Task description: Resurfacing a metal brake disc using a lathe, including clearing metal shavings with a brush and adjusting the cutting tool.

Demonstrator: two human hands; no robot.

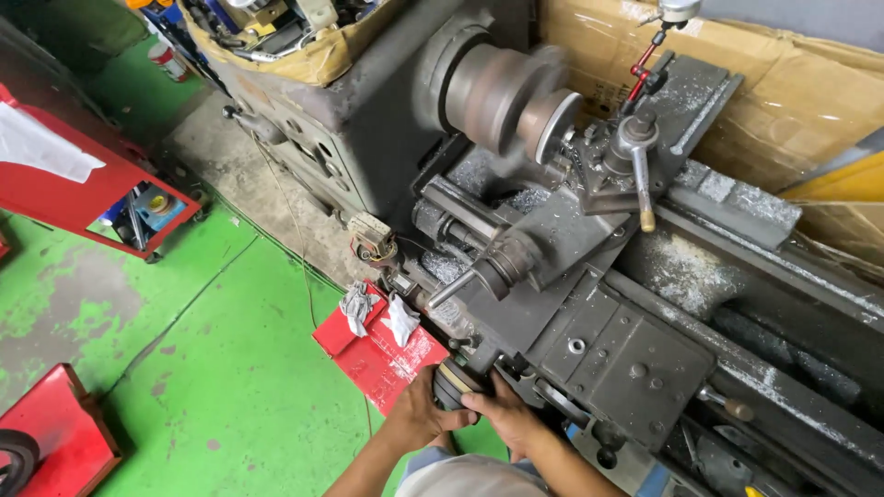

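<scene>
Both of my hands wrap around a dark round handwheel [454,382] at the front of a grey metal lathe [599,304]. My left hand [419,412] grips it from the left and my right hand [502,416] from the right. Above, the chuck [502,97] with a round workpiece is blurred, spinning. The tool post [631,147] with a long lever handle [643,189] sits right beside the workpiece. Metal chips cover the carriage and bed.
A red tray [387,354] with crumpled white rags lies below the lathe on the green floor [230,368]. A red cart [83,184] stands at left. Cardboard [792,83] backs the lathe. A tool-filled box [276,32] rests on the headstock. A dial indicator [677,11] stands at upper right.
</scene>
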